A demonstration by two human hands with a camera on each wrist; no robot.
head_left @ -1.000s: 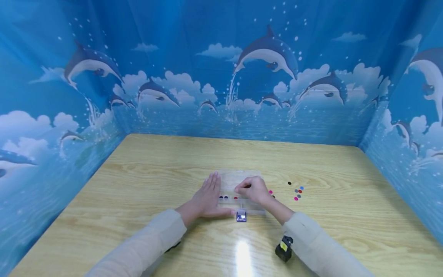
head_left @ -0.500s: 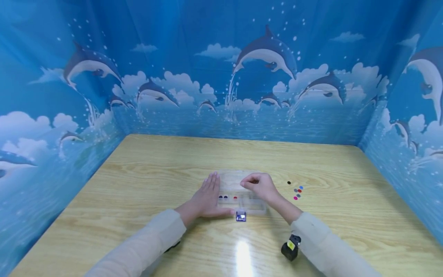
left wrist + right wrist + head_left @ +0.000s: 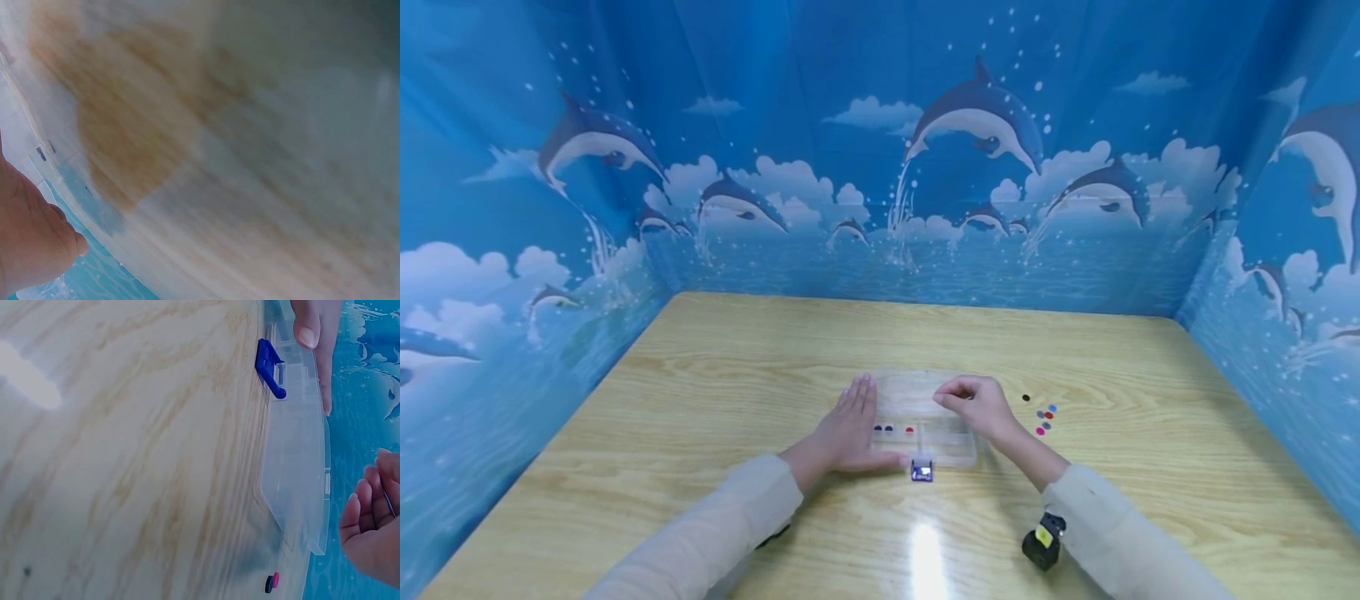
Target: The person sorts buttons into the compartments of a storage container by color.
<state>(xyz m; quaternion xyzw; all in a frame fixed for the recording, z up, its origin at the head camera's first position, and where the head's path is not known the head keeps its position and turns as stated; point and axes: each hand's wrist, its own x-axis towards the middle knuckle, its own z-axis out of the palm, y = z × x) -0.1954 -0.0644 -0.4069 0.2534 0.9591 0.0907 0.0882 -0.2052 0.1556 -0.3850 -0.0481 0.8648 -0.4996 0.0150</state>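
Observation:
A clear plastic box (image 3: 948, 447) with compartments lies with its lid (image 3: 917, 392) folded back on the table. Two dark discs (image 3: 883, 428) and a red disc (image 3: 910, 430) sit inside. My left hand (image 3: 850, 429) rests straight-fingered along the box's left side, thumb by the front edge near the blue latch (image 3: 922, 470). My right hand (image 3: 977, 404) hovers over the lid's right part, fingers curled, thumb and forefinger together. In the right wrist view, a thin dark edge, apparently a small disc (image 3: 389, 503), shows inside the curled fingers of that hand; the fingertips hide most of it.
Several loose coloured discs (image 3: 1047, 417) lie on the table right of the box, with a black disc (image 3: 1026, 397) a little behind them. A pink disc (image 3: 276, 579) and a black disc (image 3: 269, 585) lie close to the box. Dolphin curtains (image 3: 880, 250) surround the table.
My right hand has moved right, from above the box's middle to the lid's right side, fingertips staying together. The left hand, the box and the discs inside have stayed put.

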